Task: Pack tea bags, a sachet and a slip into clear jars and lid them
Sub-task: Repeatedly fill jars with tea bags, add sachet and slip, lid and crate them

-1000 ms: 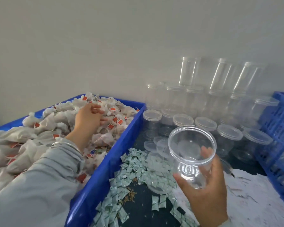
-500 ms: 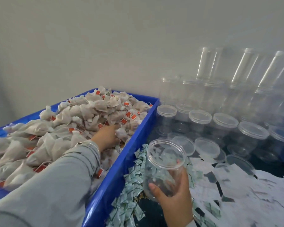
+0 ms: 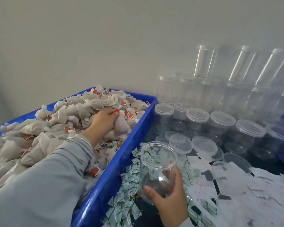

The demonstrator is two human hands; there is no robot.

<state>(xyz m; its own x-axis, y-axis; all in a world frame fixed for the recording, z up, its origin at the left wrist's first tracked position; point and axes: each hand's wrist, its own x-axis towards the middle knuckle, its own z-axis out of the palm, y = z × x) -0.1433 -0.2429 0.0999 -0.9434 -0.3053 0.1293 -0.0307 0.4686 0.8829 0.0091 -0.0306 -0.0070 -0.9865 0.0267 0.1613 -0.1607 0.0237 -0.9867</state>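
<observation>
An open clear jar point(image 3: 158, 167), still empty, sits tilted in the right hand point(image 3: 168, 200), whose grip is wrapped round its lower wall, over the green-printed sachets point(image 3: 121, 208) strewn on the dark tabletop point(image 3: 147, 215) just beside the blue crate point(image 3: 116, 177). Half a second earlier the left hand point(image 3: 103, 122) lay buried among the heaped tea bags; it has now come up with its grip pinched on a tea bag point(image 3: 121, 127) by the red tag, the pouch dangling above the pile. The jar has stayed low near the crate's rim. By the look of it, filling is about to begin: the first bag is in hand, the jar's mouth well apart from it. Loose lids point(image 3: 204, 145), paper slips point(image 3: 236, 194) and rows of capped jars point(image 3: 197, 118) wait behind.
</observation>
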